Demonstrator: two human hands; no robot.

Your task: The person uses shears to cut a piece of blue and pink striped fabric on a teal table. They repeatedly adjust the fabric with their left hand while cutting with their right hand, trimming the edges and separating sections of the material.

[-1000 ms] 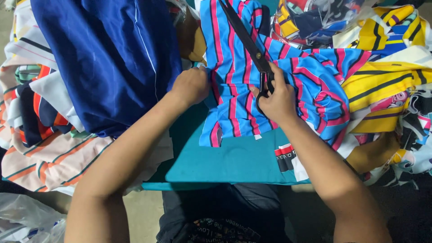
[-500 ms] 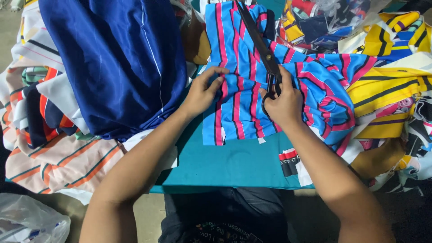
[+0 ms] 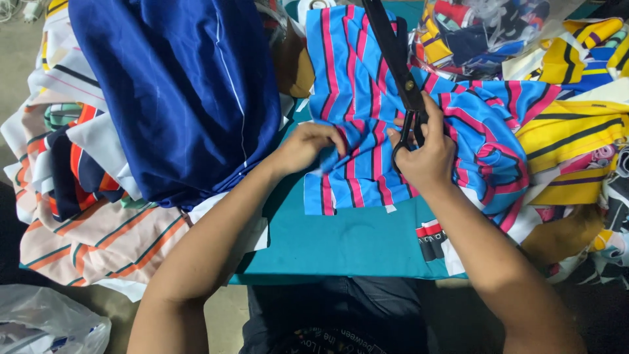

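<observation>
At centre frame, the right hand grips black scissors, fingers through the handles; the blades look closed, though that is hard to tell. The left hand pinches the striped fabric on the teal worktop. Keeping the cloth flat and taut should give a cleaner cut.

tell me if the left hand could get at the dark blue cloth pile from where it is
Probably yes. The left hand rests on the striped blue and pink fabric, and the dark blue cloth pile lies just beside it on its own side, with nothing between them.
</observation>
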